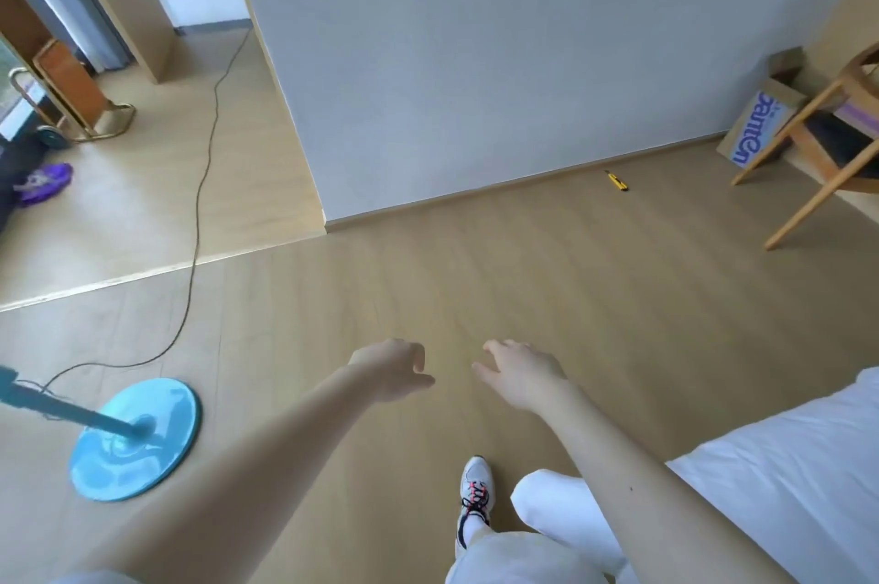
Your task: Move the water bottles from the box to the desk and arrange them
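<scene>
A cardboard box (756, 127) with blue lettering stands on the floor at the far right, against the wall and partly behind a wooden chair. Its flaps stand up and its inside is hidden; no bottles or desk show. My left hand (397, 369) and my right hand (521, 372) reach out over bare wooden floor in the middle of the view, a short gap between them. Both hold nothing, their fingers loosely curled. The box lies far ahead and to the right of both hands.
A wooden chair (818, 146) stands at the right edge before the box. A yellow utility knife (617, 180) lies by the wall's skirting. A blue round stand base (135, 438) with a black cable (200, 203) sits at left. A white bed edge (785, 464) is at lower right.
</scene>
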`<state>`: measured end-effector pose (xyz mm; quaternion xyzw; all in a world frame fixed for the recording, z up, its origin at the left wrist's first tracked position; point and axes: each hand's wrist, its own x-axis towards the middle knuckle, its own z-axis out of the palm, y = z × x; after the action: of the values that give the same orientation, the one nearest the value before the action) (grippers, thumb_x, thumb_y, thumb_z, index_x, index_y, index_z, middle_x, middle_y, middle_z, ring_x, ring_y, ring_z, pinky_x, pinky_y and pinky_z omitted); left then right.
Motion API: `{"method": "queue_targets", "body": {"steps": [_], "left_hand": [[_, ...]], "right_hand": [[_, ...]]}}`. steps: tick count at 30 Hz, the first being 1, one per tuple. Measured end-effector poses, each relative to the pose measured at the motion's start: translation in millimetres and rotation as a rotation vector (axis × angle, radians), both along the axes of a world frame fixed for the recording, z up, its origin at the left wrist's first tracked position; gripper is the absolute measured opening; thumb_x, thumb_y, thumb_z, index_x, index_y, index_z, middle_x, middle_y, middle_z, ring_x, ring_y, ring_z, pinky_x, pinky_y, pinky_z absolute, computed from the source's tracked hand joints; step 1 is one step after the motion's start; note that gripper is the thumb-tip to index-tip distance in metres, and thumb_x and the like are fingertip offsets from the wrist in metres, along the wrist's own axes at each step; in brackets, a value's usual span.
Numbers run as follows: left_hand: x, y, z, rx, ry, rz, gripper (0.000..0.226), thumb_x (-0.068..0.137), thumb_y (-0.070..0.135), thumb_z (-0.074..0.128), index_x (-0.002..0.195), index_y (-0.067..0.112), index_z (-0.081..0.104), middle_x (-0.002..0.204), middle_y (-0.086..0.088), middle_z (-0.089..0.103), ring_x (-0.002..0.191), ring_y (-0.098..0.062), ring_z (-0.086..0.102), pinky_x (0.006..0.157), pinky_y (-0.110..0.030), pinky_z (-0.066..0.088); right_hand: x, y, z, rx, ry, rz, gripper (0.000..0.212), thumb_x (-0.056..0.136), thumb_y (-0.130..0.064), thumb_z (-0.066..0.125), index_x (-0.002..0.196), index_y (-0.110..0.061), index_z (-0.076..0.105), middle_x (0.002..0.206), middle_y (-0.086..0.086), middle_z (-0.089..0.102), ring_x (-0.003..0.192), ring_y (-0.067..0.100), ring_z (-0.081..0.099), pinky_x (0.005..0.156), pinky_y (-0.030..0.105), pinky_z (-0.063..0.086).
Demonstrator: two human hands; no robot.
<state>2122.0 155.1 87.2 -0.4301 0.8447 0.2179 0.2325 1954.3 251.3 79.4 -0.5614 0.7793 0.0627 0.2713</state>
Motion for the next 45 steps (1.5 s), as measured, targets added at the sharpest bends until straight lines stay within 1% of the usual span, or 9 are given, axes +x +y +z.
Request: {"method": "queue_targets", "body": {"steps": [7, 12, 20, 24, 26, 33, 36, 39, 45], "left_hand": [[-107.3, -94.9, 17.2, -0.021, -0.011, -0.069, 0.037, 0.094, 0.047, 0.050, 0.121, 0.022, 0.055, 0.125, -0.003, 0.055, 0.112, -0.024, 0.054, 0.091, -0.036, 0.047], [-179.8, -132.5, 11.5, -0.008, -0.024, -0.185, 0.037, 0.094, 0.048, 0.050, 0.121, 0.023, 0.055, 0.126, -0.001, 0.056, 0.114, -0.023, 0.053, 0.087, -0.034, 0.045], [-298.2, -200.4, -6.1, 0.047, 0.021, -0.396, 0.033, 0.093, 0.046, 0.051, 0.115, 0.022, 0.056, 0.121, 0.000, 0.057, 0.110, -0.021, 0.053, 0.085, -0.033, 0.043], [-364.5, -248.0, -11.2, 0.062, 0.017, -0.510, 0.032, 0.093, 0.046, 0.051, 0.114, 0.022, 0.056, 0.117, 0.000, 0.060, 0.108, -0.021, 0.055, 0.083, -0.031, 0.043], [-396.1, -277.2, -8.5, 0.062, 0.033, -0.557, 0.031, 0.093, 0.046, 0.051, 0.113, 0.023, 0.057, 0.118, 0.000, 0.060, 0.108, -0.020, 0.056, 0.085, -0.032, 0.045], [-494.2, -366.8, -0.9, 0.096, 0.074, -0.644, 0.032, 0.093, 0.046, 0.050, 0.115, 0.024, 0.056, 0.120, 0.003, 0.059, 0.107, -0.019, 0.057, 0.081, -0.031, 0.045], [-529.4, -379.7, -6.7, 0.136, 0.060, -0.687, 0.032, 0.093, 0.046, 0.051, 0.115, 0.024, 0.057, 0.122, 0.002, 0.058, 0.108, -0.020, 0.057, 0.080, -0.030, 0.045], [-565.3, -382.6, -9.5, 0.159, 0.061, -0.750, 0.033, 0.093, 0.046, 0.051, 0.116, 0.023, 0.057, 0.123, 0.001, 0.058, 0.110, -0.021, 0.057, 0.086, -0.030, 0.046], [-649.7, -383.5, -15.2, 0.116, 0.044, -0.867, 0.035, 0.093, 0.046, 0.050, 0.119, 0.023, 0.056, 0.125, 0.001, 0.058, 0.113, -0.021, 0.055, 0.091, -0.032, 0.046]], "right_hand": [[-97.8, -86.3, 7.5, -0.014, -0.037, -0.065, 0.051, 0.103, -0.046, 0.030, 0.145, -0.019, 0.036, 0.142, 0.003, 0.048, 0.127, 0.025, 0.047, 0.099, 0.040, 0.042], [-160.9, -111.3, 5.4, 0.025, -0.017, -0.153, 0.050, 0.103, -0.045, 0.029, 0.144, -0.019, 0.037, 0.141, 0.004, 0.049, 0.126, 0.026, 0.047, 0.097, 0.039, 0.042], [-254.3, -148.1, -7.3, 0.079, 0.019, -0.363, 0.052, 0.101, -0.049, 0.030, 0.141, -0.017, 0.040, 0.135, 0.007, 0.053, 0.123, 0.028, 0.048, 0.093, 0.039, 0.042], [-302.0, -181.9, -10.0, 0.102, 0.043, -0.485, 0.054, 0.101, -0.051, 0.030, 0.141, -0.016, 0.040, 0.137, 0.008, 0.051, 0.126, 0.028, 0.047, 0.096, 0.039, 0.040], [-326.1, -202.7, -5.3, 0.122, 0.052, -0.533, 0.054, 0.101, -0.051, 0.029, 0.141, -0.015, 0.040, 0.138, 0.008, 0.050, 0.126, 0.027, 0.046, 0.098, 0.040, 0.040], [-400.3, -269.9, 25.5, 0.106, 0.101, -0.689, 0.051, 0.102, -0.048, 0.032, 0.139, -0.015, 0.042, 0.137, 0.009, 0.053, 0.126, 0.027, 0.048, 0.099, 0.038, 0.041], [-421.4, -280.2, 29.5, 0.131, 0.074, -0.740, 0.053, 0.103, -0.048, 0.030, 0.143, -0.016, 0.038, 0.141, 0.007, 0.050, 0.129, 0.026, 0.047, 0.101, 0.039, 0.041], [-445.0, -281.1, 26.0, 0.161, 0.073, -0.792, 0.052, 0.102, -0.048, 0.030, 0.143, -0.015, 0.039, 0.140, 0.008, 0.050, 0.129, 0.025, 0.047, 0.102, 0.040, 0.042], [-514.9, -279.0, 9.8, 0.125, 0.039, -0.908, 0.050, 0.101, -0.048, 0.031, 0.139, -0.018, 0.042, 0.137, 0.007, 0.050, 0.127, 0.025, 0.046, 0.098, 0.039, 0.039]]}}
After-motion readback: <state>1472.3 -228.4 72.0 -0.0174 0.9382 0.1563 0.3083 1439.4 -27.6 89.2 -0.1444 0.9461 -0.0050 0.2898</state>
